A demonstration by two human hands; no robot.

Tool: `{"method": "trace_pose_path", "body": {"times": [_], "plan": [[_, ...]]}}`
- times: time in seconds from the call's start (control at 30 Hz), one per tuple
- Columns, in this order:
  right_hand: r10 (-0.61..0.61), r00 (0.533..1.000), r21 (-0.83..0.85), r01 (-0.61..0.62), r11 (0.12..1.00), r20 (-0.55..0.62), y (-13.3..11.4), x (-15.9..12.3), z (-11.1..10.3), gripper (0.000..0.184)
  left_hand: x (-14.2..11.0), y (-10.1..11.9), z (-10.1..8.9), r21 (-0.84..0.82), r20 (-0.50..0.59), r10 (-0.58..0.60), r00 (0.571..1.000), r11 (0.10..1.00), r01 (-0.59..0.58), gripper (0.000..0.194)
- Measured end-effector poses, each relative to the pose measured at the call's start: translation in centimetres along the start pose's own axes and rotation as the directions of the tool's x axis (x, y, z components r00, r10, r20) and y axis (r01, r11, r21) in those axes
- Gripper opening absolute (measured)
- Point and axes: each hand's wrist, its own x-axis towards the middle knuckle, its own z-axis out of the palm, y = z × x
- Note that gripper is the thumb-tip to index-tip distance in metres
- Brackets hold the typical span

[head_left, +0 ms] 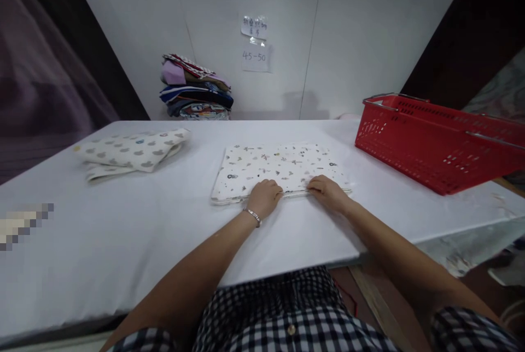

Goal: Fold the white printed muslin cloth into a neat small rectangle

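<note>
A white cloth (279,163) with small dark and tan prints lies folded into a flat rectangle in front of me. My left hand (264,198), with a bracelet at the wrist, pinches its near edge left of the middle. Farther right along that same edge, my right hand (327,192) has its fingers curled on the cloth. Several layers show along the near edge. The fingertips of both hands are partly hidden.
Another printed cloth (135,151) lies loosely folded at the left. A red plastic basket (430,139) stands on the right side of the white table (172,242). Folded fabrics (197,89) are piled against the back wall, beside taped paper notes (255,57).
</note>
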Motion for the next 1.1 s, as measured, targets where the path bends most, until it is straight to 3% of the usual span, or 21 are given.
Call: {"method": "trace_pose_path", "body": {"times": [0.2,0.4,0.8,1.1], "plan": [[0.166,0.977,0.106,-0.152,0.983,-0.133,0.5,-1.3,0.1,0.022,-0.3,-0.2,0.6,-0.035,-0.053,-0.012,0.999,0.999,0.01,0.025],[0.199,0.966,0.032,-0.196,0.98,-0.168,2.0,-2.6,-1.1,0.02,-0.4,-0.3,0.6,-0.038,-0.053,0.0,0.999,0.999,-0.002,0.019],[0.116,0.988,-0.046,-0.122,0.992,-0.102,2.0,-2.6,-1.1,0.02,-0.1,-0.3,0.5,-0.1,-0.081,-0.05,0.995,0.994,0.042,0.018],[0.114,0.99,-0.119,-0.123,0.985,-0.078,2.1,-2.5,-1.1,0.021,-0.1,-0.1,0.5,-0.025,-0.066,-0.018,0.998,1.0,0.016,0.018]]}}
